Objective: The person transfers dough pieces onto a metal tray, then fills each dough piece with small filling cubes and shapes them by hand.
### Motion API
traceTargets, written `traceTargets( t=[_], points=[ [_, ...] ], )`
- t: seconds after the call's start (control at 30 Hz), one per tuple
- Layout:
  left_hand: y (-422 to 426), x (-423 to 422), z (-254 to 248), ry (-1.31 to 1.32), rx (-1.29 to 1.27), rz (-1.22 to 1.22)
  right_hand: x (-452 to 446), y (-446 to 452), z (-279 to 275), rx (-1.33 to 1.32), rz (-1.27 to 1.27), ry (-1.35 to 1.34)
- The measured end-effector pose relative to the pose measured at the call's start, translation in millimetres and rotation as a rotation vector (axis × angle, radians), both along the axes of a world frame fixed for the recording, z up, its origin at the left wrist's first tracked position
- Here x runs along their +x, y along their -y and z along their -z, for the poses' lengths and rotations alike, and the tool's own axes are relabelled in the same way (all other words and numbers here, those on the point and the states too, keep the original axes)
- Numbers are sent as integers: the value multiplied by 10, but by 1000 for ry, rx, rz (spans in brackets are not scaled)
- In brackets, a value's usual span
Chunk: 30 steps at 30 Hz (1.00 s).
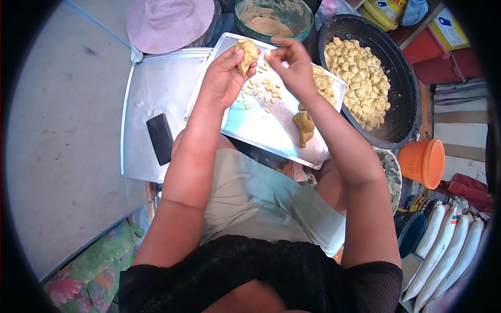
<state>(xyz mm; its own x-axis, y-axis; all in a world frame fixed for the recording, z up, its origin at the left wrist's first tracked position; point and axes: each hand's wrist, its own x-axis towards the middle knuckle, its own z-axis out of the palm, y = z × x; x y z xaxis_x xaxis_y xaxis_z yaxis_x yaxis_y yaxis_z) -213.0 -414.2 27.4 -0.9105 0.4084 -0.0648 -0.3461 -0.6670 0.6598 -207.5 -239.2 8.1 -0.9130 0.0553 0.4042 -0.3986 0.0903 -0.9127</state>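
Observation:
My left hand [225,78] is closed around a lump of yellowish dough [247,56], raised above the far end of a metal tray [250,129]. Close beside it, my right hand [295,68] pinches a small pale piece [268,54] between thumb and finger; it looks like one of the small cut pieces [269,87] scattered on the tray below. At the tray's right side lies another dough lump [303,128], partly behind my right forearm. More dough pieces [324,86] rest in the tray's far right corner.
Right of the tray stands a wide black basin [407,104] with many dough balls [360,78]. A green-rimmed bowl [274,23] holds powder. On the left are a phone [160,139] on a metal sheet [143,88] and a pink hat [169,23]. An orange bucket [422,163] stands at right.

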Motion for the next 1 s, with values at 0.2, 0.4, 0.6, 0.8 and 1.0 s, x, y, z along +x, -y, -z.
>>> traceTargets(
  t=[0.2,0.4,0.6,0.8,1.0],
  points=[
    [-148,71,57,-37,-12,16,130,3,-328,273,61,-253],
    [-158,182,1,-124,-133,-27,191,-47,-314,576,-194,-180],
    [-367,277,31,-308,-291,-138,238,-135,-239,429,-382,-45],
    [-371,235,-15,-937,-614,-202,260,-167,-387,-141,-305,101],
    [-380,354,-172,-770,-829,-317,300,-333,-587,78,-365,343]
  ],
)
